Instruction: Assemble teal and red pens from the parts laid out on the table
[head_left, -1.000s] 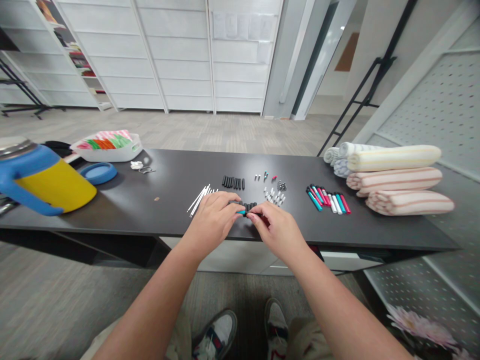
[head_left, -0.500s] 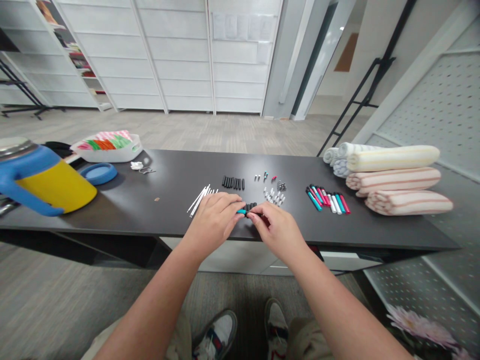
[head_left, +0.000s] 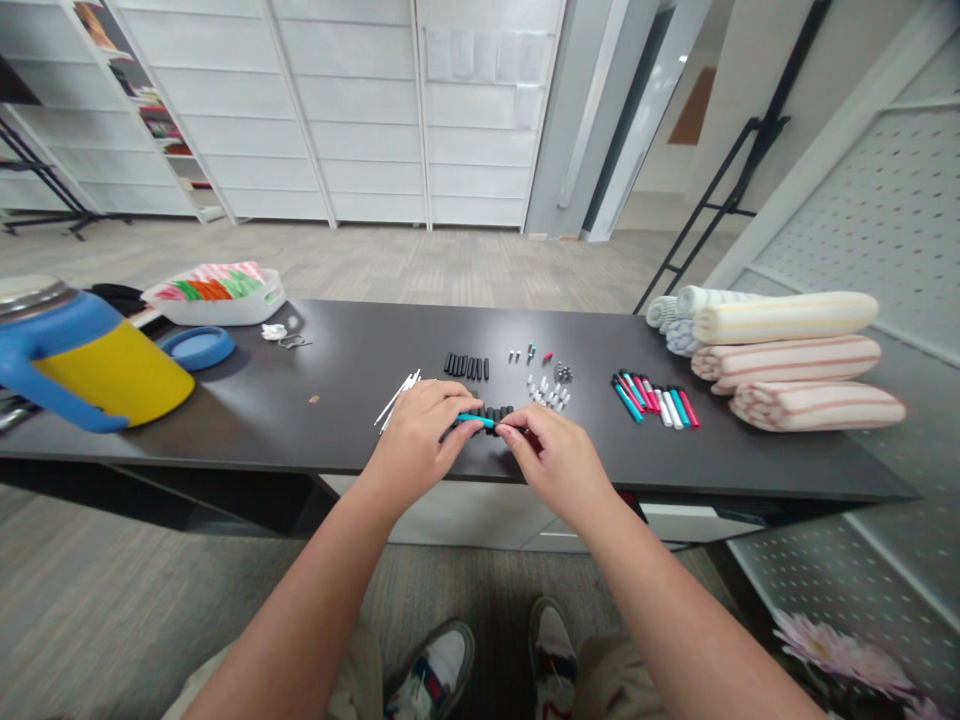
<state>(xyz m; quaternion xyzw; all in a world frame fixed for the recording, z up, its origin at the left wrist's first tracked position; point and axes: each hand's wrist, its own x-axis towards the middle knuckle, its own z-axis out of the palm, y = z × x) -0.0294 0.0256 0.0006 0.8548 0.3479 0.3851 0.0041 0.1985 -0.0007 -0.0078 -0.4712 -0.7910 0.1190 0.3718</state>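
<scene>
A slim teal pen-like barrel (head_left: 475, 420) with a dark right end lies across the gap between my hands. The fingers of my left hand (head_left: 424, 425) close on its left part. At the dark end, the thumb and fingertips of my right hand (head_left: 551, 440) pinch it. Just behind it are several short black tubes (head_left: 496, 411), partly hidden by my fingers. Thin white sticks (head_left: 396, 402) lie beside my left hand. Farther back runs a row of black tubes (head_left: 466, 367). Small whitish pieces (head_left: 551, 393) and tiny metal parts (head_left: 563, 372) lie beyond my right hand.
Teal, red and white barrels (head_left: 657, 400) lie in a row to the right, near rolled towels (head_left: 802, 355). On the left stand a blue-yellow jug (head_left: 127, 370), a blue lid (head_left: 198, 347) and a white basket (head_left: 266, 302). The dark tabletop's (head_left: 675, 465) front edge is near me.
My left fingers have shifted on the teal barrel, so more of its length shows now. My right hand keeps its pinch in nearly the same place.
</scene>
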